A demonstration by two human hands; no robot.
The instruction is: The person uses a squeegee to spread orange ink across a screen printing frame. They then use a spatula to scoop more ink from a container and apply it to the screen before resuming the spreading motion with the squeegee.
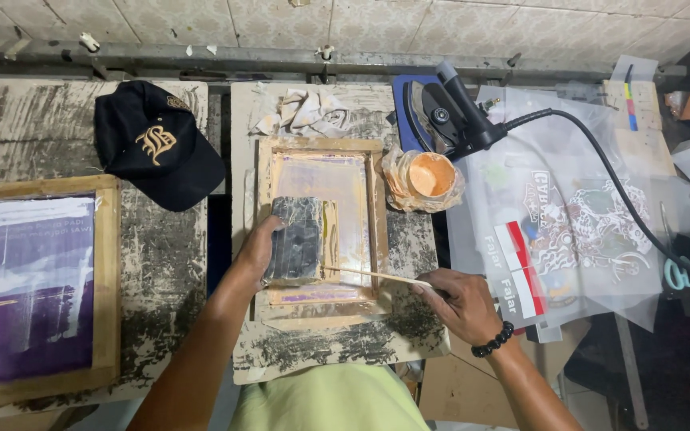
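Resting on the wooden frame [319, 231] in the middle of the bench, a dark block [297, 238] (a squeegee, by its look) sits under the left hand [259, 249], whose fingers wrap its left edge while the thumb lies along the near end. The block's long axis runs away from the person, up the mesh, and it covers the left half of the frame's opening. The right hand [458, 299] is off the frame's near right corner, fingers pressed together in a pinch on a thin stick [370, 275]. That stick lies almost level across the frame, its far tip reaching left to touch or nearly touch the block's near end; which one, I cannot tell. So the block lies to the left of the right hand's fingers, and the left hand is the nearer of the two.

Both forearms come in from the near edge, the left one angled steeply inward, the right bent at the wrist with a bead bracelet [493, 340]. A cup of orange paint [430, 175] stands just beside the frame's far right corner.
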